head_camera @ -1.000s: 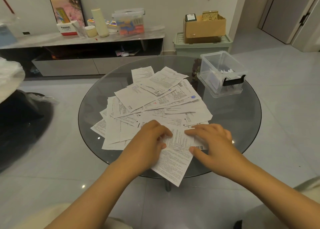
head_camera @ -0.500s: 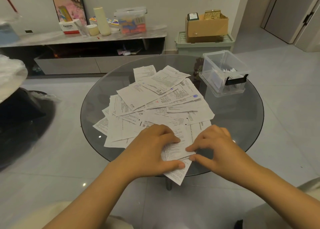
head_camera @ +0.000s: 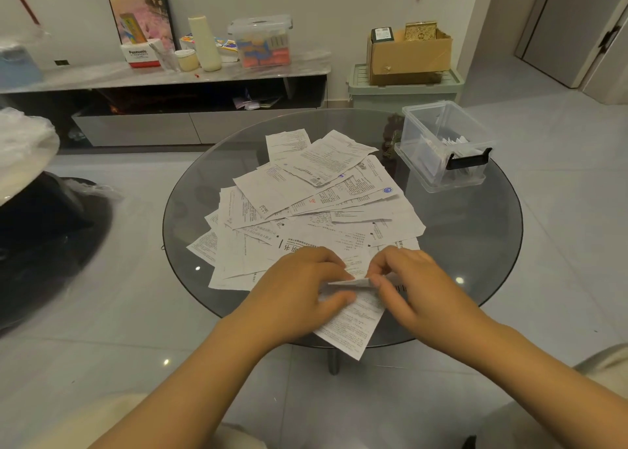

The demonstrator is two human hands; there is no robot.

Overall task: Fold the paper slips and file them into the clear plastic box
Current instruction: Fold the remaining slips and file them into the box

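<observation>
A spread of several white printed paper slips (head_camera: 306, 204) covers the middle of the round glass table (head_camera: 475, 244). At the near edge both hands work one slip (head_camera: 353, 316) that hangs over the table's rim. My left hand (head_camera: 299, 289) pinches its left side between thumb and fingers. My right hand (head_camera: 407, 282) pinches the raised fold (head_camera: 353, 282) in the slip from the right. The clear plastic box (head_camera: 441, 122) with a black latch stands open at the table's far right, with several folded slips inside.
A low marble-topped cabinet (head_camera: 170, 74) with bottles and a lidded tub runs along the back wall. A green bin (head_camera: 404, 91) carrying a cardboard box sits behind the table. A dark plastic-wrapped object (head_camera: 44, 231) stands on the floor at the left.
The hands have drawn together over the near slip. Its upper part, flat a second ago, is now lifted into a fold pinched between both hands.
</observation>
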